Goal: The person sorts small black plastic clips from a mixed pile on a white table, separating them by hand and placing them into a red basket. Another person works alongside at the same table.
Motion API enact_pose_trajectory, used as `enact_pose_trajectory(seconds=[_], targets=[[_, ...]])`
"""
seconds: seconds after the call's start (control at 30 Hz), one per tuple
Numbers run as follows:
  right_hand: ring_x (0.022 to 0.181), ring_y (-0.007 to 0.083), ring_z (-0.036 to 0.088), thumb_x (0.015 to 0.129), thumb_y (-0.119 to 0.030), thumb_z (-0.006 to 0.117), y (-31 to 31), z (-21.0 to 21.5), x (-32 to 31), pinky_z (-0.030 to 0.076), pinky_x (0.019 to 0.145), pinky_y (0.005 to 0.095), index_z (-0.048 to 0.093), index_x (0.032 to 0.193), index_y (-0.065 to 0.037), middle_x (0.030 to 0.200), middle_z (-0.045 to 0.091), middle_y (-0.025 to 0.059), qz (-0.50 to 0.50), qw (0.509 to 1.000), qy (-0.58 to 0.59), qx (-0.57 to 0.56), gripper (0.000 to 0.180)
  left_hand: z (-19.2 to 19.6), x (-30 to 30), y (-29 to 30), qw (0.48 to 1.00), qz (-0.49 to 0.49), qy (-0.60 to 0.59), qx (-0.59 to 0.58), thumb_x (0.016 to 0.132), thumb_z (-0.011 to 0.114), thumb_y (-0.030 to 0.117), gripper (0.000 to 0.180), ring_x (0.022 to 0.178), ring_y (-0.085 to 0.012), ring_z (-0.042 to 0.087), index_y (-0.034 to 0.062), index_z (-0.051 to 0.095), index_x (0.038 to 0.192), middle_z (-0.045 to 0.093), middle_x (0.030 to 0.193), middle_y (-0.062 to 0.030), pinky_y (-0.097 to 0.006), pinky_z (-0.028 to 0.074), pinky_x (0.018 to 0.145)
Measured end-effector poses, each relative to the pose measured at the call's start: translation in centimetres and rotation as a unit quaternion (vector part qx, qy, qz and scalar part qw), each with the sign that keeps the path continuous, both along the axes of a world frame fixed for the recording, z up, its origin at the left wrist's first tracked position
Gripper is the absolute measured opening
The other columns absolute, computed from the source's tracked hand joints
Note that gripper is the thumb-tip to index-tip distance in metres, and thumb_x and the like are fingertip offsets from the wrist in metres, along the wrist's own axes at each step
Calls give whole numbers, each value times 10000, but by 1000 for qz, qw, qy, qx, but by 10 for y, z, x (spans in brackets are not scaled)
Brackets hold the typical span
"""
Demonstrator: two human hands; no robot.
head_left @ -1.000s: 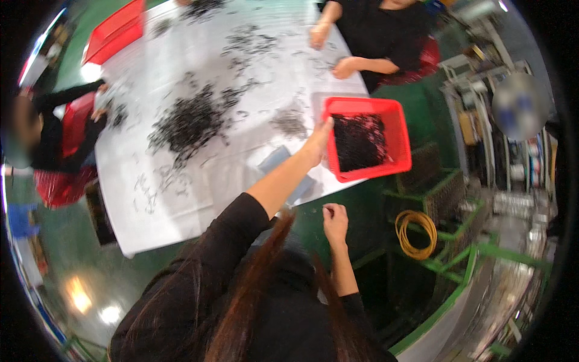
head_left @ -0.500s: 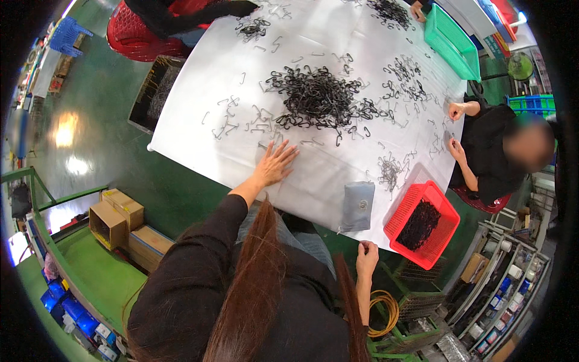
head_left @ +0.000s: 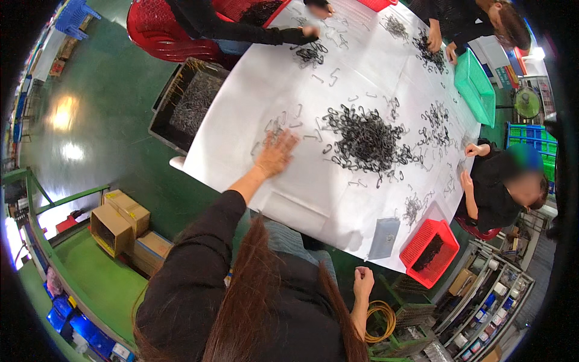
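Left hand (head_left: 278, 152): palm down over the near left part of the desk (head_left: 226, 142), blurred. Fingers extended, slightly apart. Contact with the cloth below cannot be told.

Loose hooks (head_left: 276, 128): small scatter at and just beyond the left fingertips, partly hidden by them; a few lie separately between this hand and the pile. Whether any are touched: cannot tell.

Right hand (head_left: 363, 282): off the desk, just below its near edge. Fingers curled in, together; contents, if any, not visible.

Pile (head_left: 365, 140): dark hooks, heaped right of the left hand and well apart from it, strays around its rim.

Near right corner: grey pouch (head_left: 383, 239) lying flat; red basket (head_left: 445, 242) beside it, dark hooks inside. Small heap (head_left: 414, 209) of paler hooks just beyond the pouch.

Far right edge: green basket (head_left: 476, 87). Co-workers seated around, hands at other hooks.
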State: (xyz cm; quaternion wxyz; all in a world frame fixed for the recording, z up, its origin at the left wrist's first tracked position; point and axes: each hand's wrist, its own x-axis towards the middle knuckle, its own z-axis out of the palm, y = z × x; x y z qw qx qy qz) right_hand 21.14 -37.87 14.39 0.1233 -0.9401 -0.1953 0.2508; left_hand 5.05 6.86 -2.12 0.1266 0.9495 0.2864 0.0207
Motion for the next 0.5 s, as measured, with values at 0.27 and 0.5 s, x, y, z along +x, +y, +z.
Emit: enact_pose_trajectory(seconds=[0.27, 0.5], targets=[[769, 236, 596, 835, -69, 611, 45, 27, -43, 474, 720, 340, 622, 915, -20, 852, 585, 104, -34, 999, 21, -20, 94, -4, 81, 9, 994, -94, -49, 23, 918, 435, 433, 594, 1426, -238, 63, 247, 253, 1451, 162, 1529, -45, -601, -63, 1090], [791, 235, 603, 842, -89, 610, 52, 26, -64, 477, 736, 343, 629, 906, -14, 873, 595, 110, -97, 994, 51, -30, 101, -2, 64, 43, 996, -62, -47, -51, 917, 444, 427, 539, 1426, -266, 59, 278, 325, 1421, 174, 1526, -59, -644, -60, 1063]])
